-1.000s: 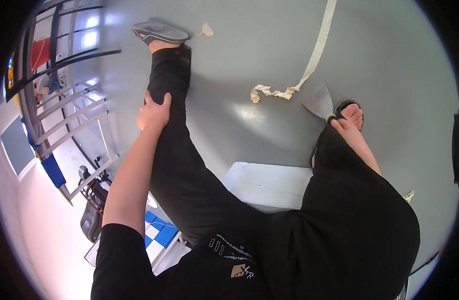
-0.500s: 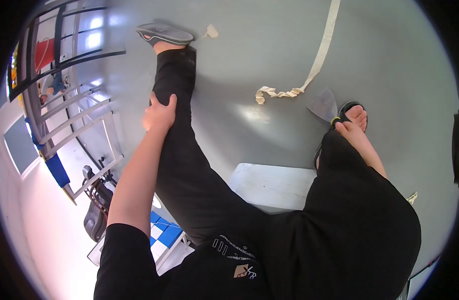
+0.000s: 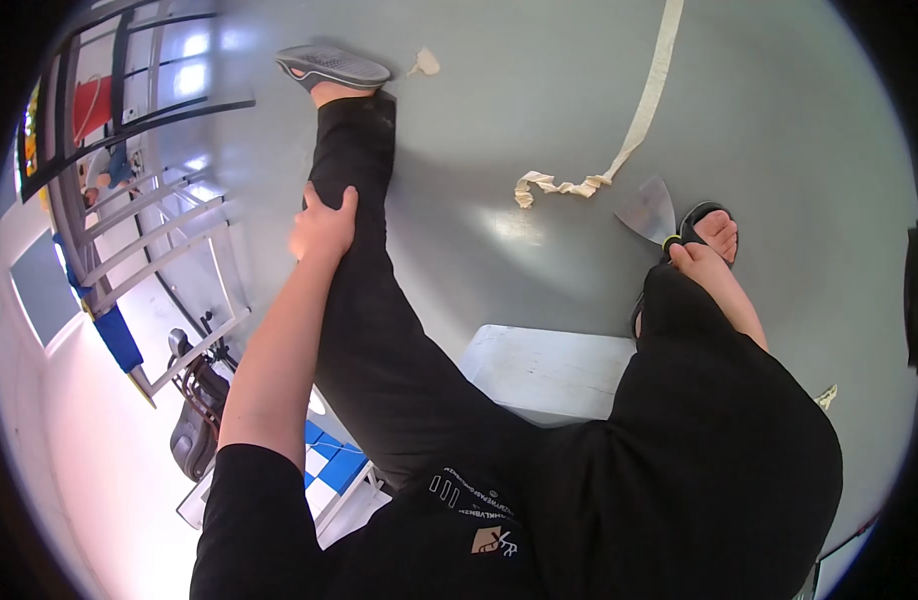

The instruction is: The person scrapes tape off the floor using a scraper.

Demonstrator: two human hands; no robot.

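Note:
My right hand (image 3: pixel 705 262) is closed around the handle of a putty knife (image 3: pixel 649 210). Its wide, flat blade points up and left over the floor, beside my sandalled foot (image 3: pixel 717 236). The handle is mostly hidden in the fist. On the other side, my left hand (image 3: pixel 323 228) lies on my black trouser leg (image 3: pixel 351 150), thumb and a finger spread, the other fingers partly out of sight. A strip of masking tape (image 3: pixel 651 100) runs along the grey floor, and its near end is peeled up and crumpled (image 3: pixel 559 186), left of the blade.
A low white stool (image 3: pixel 549 370) stands beneath me. Scraps of tape lie near my far foot (image 3: pixel 425 62) and at the right (image 3: pixel 827 397). Metal racks (image 3: pixel 149 240), a black chair (image 3: pixel 195 420) and a blue-and-white surface (image 3: pixel 331 462) are at the left.
The view has shifted very slightly. Both hands, the putty knife and the tape keep their places.

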